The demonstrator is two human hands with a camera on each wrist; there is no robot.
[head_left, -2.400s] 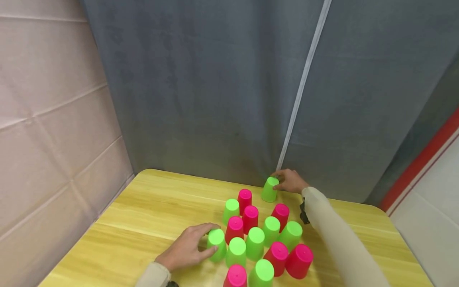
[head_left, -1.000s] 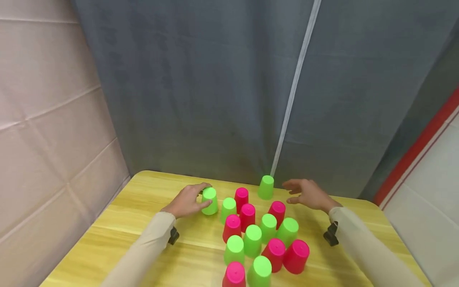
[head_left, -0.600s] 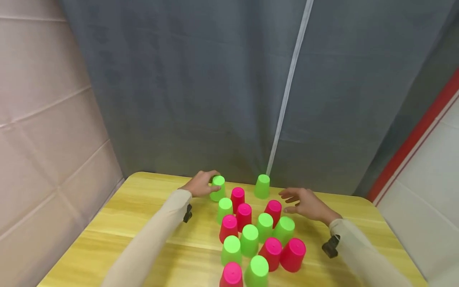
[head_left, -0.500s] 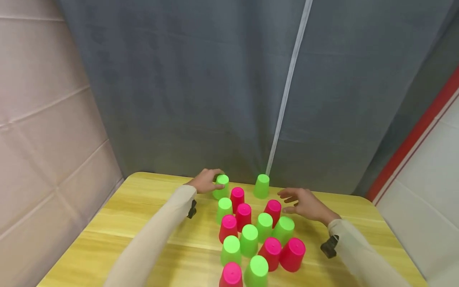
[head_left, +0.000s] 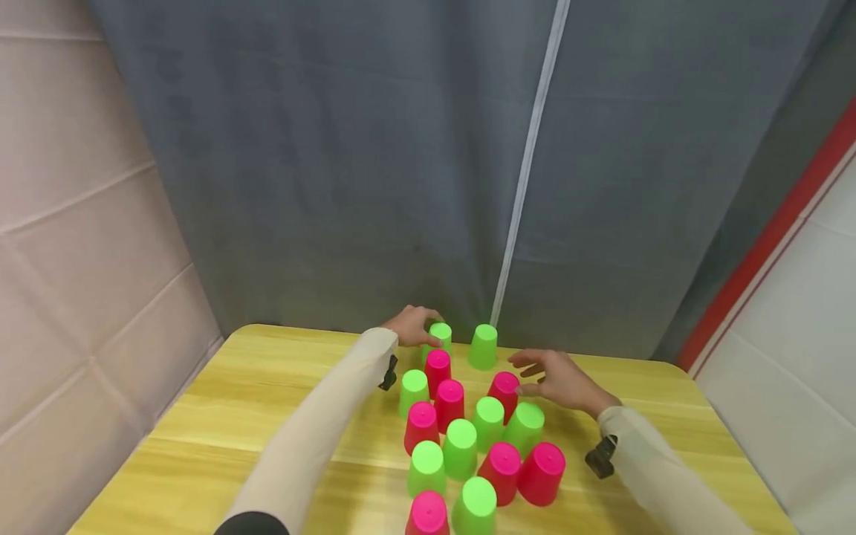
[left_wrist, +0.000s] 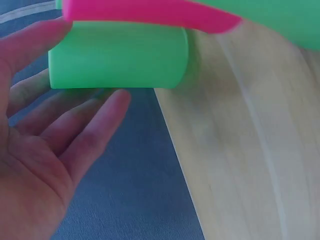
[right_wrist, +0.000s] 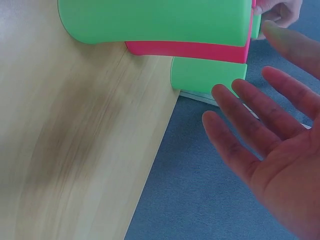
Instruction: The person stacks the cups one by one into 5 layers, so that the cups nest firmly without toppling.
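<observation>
Head view | left hand (head_left: 413,325) grip curled round upturned green plastic cup (head_left: 439,336) at far worktop (head_left: 234,416) edge | second green cup (head_left: 483,346) just right of it | right hand (head_left: 553,379) spread, holding nothing, beside pink cup (head_left: 504,389) nearer than that landmark

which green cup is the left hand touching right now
The green cup at the far edge of the table, just left of the other far green cup. The left hand wraps it; every other cup stands untouched.

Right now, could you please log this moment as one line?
left hand: holds green cup | right hand: open, empty | table: upturned cups
</observation>
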